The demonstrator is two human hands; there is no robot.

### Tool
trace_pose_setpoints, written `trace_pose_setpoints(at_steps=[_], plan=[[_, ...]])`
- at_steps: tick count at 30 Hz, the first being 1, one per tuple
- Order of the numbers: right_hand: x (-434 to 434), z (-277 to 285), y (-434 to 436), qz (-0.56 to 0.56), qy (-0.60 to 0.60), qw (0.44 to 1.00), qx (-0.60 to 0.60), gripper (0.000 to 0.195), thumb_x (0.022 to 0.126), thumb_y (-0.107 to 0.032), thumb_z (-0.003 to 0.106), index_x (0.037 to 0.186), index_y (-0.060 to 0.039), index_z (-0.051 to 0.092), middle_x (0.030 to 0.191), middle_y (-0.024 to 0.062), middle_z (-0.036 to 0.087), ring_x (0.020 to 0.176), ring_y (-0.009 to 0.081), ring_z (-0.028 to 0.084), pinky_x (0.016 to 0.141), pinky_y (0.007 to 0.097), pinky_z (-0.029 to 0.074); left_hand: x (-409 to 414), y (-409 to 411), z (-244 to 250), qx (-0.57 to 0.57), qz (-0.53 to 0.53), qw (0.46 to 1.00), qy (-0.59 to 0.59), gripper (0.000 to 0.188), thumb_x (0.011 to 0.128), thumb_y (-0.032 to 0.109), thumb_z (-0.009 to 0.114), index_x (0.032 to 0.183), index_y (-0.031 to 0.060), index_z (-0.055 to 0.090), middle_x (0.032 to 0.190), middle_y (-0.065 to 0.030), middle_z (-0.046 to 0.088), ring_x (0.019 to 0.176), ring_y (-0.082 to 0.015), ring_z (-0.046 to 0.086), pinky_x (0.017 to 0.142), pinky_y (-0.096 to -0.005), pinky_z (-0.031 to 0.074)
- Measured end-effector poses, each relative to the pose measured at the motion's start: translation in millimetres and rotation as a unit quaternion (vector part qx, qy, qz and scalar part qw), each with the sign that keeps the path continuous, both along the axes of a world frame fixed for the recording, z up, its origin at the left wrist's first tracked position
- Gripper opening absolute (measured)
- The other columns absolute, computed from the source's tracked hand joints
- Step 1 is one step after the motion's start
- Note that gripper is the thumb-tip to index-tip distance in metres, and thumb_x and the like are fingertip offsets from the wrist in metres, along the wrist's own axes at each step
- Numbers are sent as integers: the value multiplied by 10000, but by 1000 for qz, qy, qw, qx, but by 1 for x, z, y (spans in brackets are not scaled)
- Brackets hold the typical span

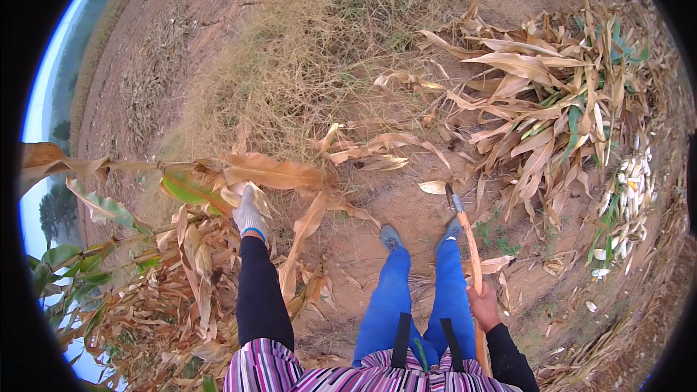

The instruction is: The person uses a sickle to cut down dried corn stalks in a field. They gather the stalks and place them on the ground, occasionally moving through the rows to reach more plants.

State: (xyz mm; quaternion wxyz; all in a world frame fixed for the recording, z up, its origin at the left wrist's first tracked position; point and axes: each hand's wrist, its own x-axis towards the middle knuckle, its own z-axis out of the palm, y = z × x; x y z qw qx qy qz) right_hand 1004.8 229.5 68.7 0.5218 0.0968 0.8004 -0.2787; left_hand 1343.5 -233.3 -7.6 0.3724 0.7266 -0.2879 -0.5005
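Observation:
My left hand (250,211), in a pale knitted glove with a blue cuff edge, is at a husked corn ear (257,196) on a dry cornstalk (179,165); its fingers are partly hidden, so its exact grip cannot be told. Long brown leaves hang from this stalk. My bare right hand (483,305) is closed around the wooden handle (471,250) of a hand tool with a narrow metal head (453,199), held low beside my right leg. The tool's head is near the ground by my right shoe, close to a loose pale husk (433,187).
Cut cornstalks with dry leaves (533,92) lie heaped at the upper right. Beyond them is a pile of pale corn ears (631,201). More standing corn (163,288) is at the left. Dry grass (305,43) covers the ground ahead, with leaves strewn over bare soil.

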Motion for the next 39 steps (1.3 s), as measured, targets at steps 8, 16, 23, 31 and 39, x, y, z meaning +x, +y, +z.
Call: trace_pose_setpoints(at_steps=[8, 16, 23, 31, 39], plan=[[2, 10, -2, 81, 23, 996, -13, 198, 843, -193, 610, 859, -13, 531, 563, 30, 497, 417, 111, 470, 385, 297, 389, -91, 95, 37, -66, 250, 502, 826, 478, 810, 85, 512, 1195, -142, 343, 774, -68, 502, 530, -116, 515, 371, -223, 392], [1, 8, -14, 148, 79, 986, -3, 293, 824, -271, 623, 867, 10, 553, 657, 140, 568, 603, 259, 586, 564, 397, 442, -16, 190, 161, -15, 34, 771, 636, 395, 865, 248, 575, 1088, -54, 450, 707, -29, 503, 452, -71, 449, 342, -214, 373], [-25, -14, -10, 156, 12, 986, -57, 340, 826, -309, 608, 903, 10, 522, 699, 169, 581, 613, 282, 605, 569, 405, 464, 20, 206, 233, 105, -130, 986, 1, 373, 843, 229, 615, 1133, 6, 543, 906, -48, 621, 713, -136, 588, 629, -258, 487], [-85, -8, 34, 137, 49, 988, -52, 306, 843, -239, 603, 964, 2, 460, 691, 95, 556, 497, 166, 550, 416, 301, 461, -117, 227, 109, 66, -456, 839, -290, 517, 694, 324, 687, 1092, 20, 556, 926, -179, 659, 871, -291, 643, 776, -351, 485], [-138, -23, 99, 258, 112, 959, 31, 443, 828, -337, 595, 1118, -14, 509, 908, 185, 616, 807, 299, 631, 672, 410, 505, -446, 394, 314, -266, -803, 492, 204, 774, 780, 313, 642, 1402, 33, 277, 1344, -222, 413, 1185, -314, 488, 994, -360, 370]])
